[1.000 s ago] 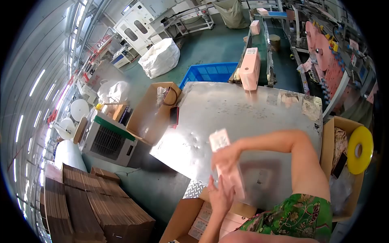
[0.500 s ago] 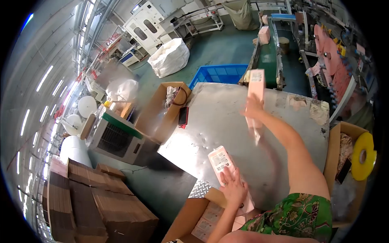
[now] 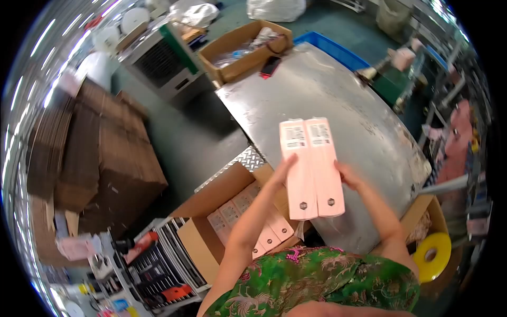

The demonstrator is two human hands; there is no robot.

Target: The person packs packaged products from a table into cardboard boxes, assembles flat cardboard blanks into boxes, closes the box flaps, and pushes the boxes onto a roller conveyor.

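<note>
Two long pink packs, a left one (image 3: 301,177) and a right one (image 3: 326,174), are side by side and touching, held above the metal table (image 3: 274,100). My left hand (image 3: 283,168) presses the outer side of the left pack, its fingers partly behind it. On the opposite side, my right hand (image 3: 348,175) grips the right pack's edge. White printed labels show at the far ends of both packs, and small dark marks at the near ends. Left of my body, an open cardboard box (image 3: 198,240) contains several similar pink packs.
Beyond the table lie a blue crate (image 3: 338,51) and a conveyor (image 3: 393,84). A phone (image 3: 271,66) rests near the table's far left edge, beside a cardboard box (image 3: 211,55). Yellow tape (image 3: 432,257) is at the right. Stacked cardboard (image 3: 127,164) stands at the left.
My right hand has come back from the conveyor side with a second pack, now against the first. Both packs are raised between my hands. The view has turned toward the open box.
</note>
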